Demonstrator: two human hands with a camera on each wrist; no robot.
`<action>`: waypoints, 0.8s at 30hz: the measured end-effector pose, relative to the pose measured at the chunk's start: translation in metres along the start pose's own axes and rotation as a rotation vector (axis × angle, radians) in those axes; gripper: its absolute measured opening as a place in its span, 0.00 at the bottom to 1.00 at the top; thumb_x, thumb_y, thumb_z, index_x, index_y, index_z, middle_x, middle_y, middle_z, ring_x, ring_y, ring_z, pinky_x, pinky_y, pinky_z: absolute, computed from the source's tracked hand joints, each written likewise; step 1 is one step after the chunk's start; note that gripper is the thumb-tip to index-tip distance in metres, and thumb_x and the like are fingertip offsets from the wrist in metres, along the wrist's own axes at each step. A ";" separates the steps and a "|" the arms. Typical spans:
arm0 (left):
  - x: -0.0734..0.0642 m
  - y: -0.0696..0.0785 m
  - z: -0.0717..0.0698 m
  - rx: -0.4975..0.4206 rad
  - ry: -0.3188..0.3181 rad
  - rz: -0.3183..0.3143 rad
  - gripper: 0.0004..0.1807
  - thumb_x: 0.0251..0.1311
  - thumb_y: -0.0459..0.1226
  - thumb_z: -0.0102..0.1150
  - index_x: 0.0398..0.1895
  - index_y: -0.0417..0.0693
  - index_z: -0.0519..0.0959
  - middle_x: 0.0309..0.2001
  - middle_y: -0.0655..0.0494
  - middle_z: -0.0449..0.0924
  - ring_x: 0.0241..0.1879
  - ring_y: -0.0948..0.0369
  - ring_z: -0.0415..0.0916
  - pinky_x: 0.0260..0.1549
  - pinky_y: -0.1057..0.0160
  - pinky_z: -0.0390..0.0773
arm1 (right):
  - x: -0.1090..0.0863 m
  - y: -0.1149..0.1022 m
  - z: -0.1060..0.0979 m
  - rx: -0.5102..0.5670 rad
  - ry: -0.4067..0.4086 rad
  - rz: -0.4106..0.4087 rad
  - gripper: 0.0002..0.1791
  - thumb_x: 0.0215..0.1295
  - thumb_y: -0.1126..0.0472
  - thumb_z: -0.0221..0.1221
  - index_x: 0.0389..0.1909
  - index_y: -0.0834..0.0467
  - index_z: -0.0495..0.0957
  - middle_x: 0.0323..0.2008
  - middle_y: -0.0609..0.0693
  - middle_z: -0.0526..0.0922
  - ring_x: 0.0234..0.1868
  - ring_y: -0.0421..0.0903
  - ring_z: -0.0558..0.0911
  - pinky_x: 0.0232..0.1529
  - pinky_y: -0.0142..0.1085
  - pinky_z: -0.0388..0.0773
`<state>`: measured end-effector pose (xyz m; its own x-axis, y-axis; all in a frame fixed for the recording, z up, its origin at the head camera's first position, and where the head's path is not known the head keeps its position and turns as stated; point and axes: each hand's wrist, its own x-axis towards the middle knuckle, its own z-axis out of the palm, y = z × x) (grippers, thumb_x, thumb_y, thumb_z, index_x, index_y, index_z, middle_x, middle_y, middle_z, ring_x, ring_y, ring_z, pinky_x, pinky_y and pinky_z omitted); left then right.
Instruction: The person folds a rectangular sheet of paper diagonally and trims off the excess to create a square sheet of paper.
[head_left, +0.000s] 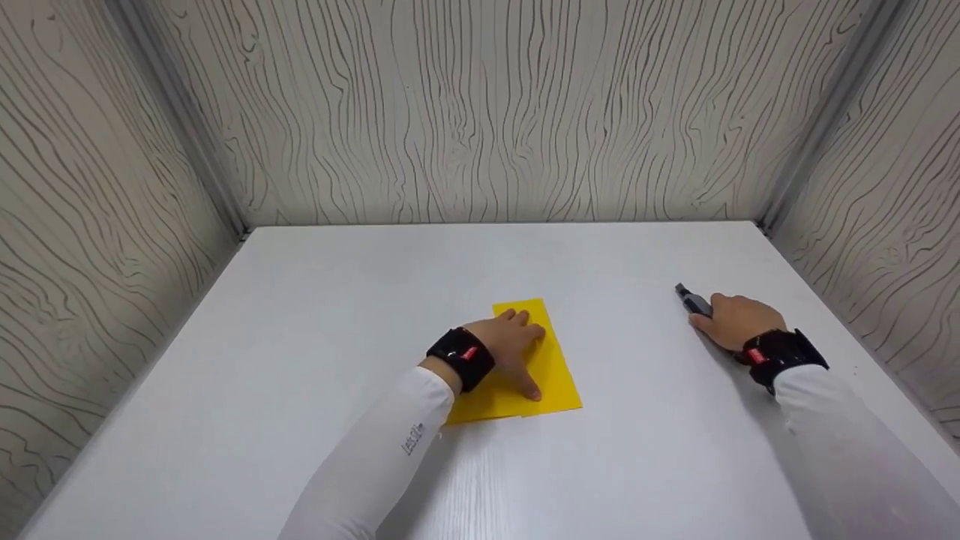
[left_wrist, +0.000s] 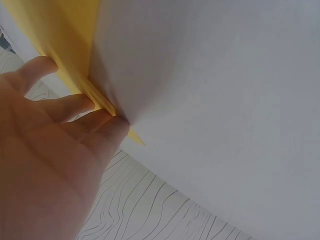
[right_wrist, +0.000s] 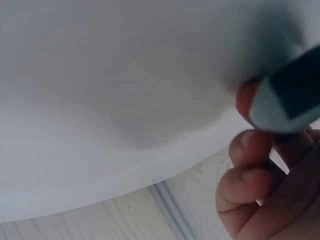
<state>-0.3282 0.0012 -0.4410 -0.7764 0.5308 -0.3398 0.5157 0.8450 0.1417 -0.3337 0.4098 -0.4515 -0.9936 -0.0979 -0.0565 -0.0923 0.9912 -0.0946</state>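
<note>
My left hand [head_left: 512, 346] lies with spread fingers on a sheet of yellow paper [head_left: 559, 379] near the middle of the table. Its thumb stretches toward the paper's near edge, where a small step breaks the line. From the left wrist, the fingertips [left_wrist: 120, 125] touch the yellow paper [left_wrist: 75, 30], where narrow layers or a fold show along one edge. Off to the right, my right hand [head_left: 742, 321] grips a grey utility knife [head_left: 694, 302] above the table, its tip toward the far side. The right wrist view shows the knife [right_wrist: 292, 97] blurred and cropped.
The white table [head_left: 337, 300] carries the paper. Wood-grain patterned panels [head_left: 480, 112] stand behind it and at both sides, with grey posts [head_left: 184, 120] at the corners. Black bands [head_left: 465, 360] circle both wrists, above white sleeves [head_left: 375, 457].
</note>
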 end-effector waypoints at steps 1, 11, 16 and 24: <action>0.000 0.000 0.000 -0.001 0.000 0.000 0.57 0.54 0.70 0.74 0.86 0.67 0.62 0.89 0.52 0.51 0.88 0.50 0.50 0.81 0.36 0.62 | -0.002 0.004 0.000 0.000 0.001 0.005 0.34 0.80 0.47 0.55 0.55 0.81 0.74 0.33 0.67 0.83 0.30 0.57 0.80 0.32 0.51 0.80; -0.001 -0.002 0.001 -0.037 0.004 -0.009 0.57 0.54 0.70 0.74 0.86 0.70 0.62 0.90 0.53 0.50 0.89 0.50 0.47 0.81 0.34 0.61 | -0.016 0.028 0.003 0.072 0.014 0.017 0.34 0.79 0.48 0.55 0.48 0.83 0.74 0.26 0.63 0.81 0.25 0.54 0.80 0.25 0.44 0.76; -0.001 -0.002 0.000 -0.044 0.003 -0.009 0.57 0.54 0.70 0.74 0.86 0.70 0.62 0.90 0.53 0.50 0.89 0.50 0.47 0.82 0.35 0.60 | -0.023 0.028 0.000 0.081 0.006 0.033 0.34 0.80 0.48 0.54 0.47 0.83 0.74 0.26 0.62 0.80 0.24 0.54 0.79 0.24 0.43 0.75; -0.001 -0.002 0.001 -0.056 0.004 -0.010 0.57 0.54 0.70 0.74 0.86 0.70 0.62 0.90 0.54 0.49 0.89 0.51 0.46 0.82 0.34 0.58 | -0.026 0.030 0.005 0.068 0.026 0.040 0.37 0.80 0.46 0.54 0.52 0.85 0.72 0.28 0.66 0.82 0.25 0.55 0.81 0.25 0.46 0.78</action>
<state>-0.3281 -0.0009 -0.4416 -0.7832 0.5221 -0.3377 0.4865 0.8527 0.1903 -0.3099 0.4420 -0.4580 -0.9978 -0.0551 -0.0359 -0.0487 0.9859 -0.1599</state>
